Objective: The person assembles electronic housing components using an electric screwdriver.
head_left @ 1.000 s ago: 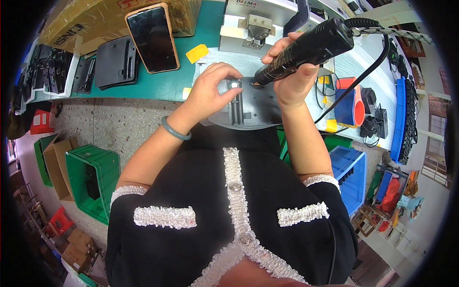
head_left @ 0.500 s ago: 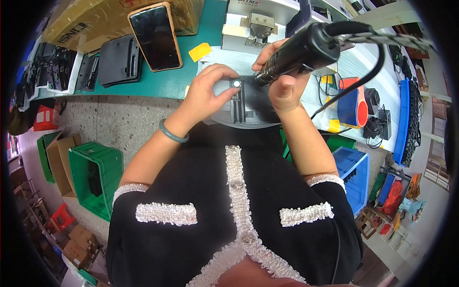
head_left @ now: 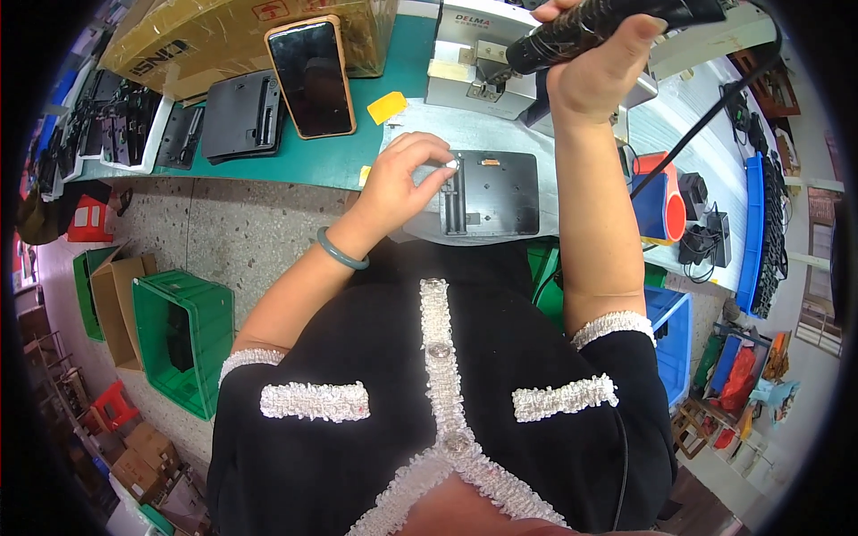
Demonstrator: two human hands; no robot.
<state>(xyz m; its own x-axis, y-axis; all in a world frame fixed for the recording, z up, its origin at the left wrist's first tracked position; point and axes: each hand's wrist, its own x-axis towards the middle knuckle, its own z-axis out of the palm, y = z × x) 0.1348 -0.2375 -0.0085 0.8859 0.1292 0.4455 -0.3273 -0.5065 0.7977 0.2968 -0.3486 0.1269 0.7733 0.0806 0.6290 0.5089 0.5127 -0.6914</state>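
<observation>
Your right hand [head_left: 601, 85] grips a driver [head_left: 563, 43] by the feeder [head_left: 460, 91]; your left hand [head_left: 399, 181], nearly closed (hold unclear), is at the panel's [head_left: 508, 198] upper-left corner. Phone [head_left: 313, 82] and carton [head_left: 201, 58] crowd the green bench [head_left: 315, 163]; speckled floor [head_left: 259, 219] below.

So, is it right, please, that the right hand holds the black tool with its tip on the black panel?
Not quite: the head view shows the right hand holding the black tool, but its tip is at the front of the silver machine, away from the black panel.
</observation>
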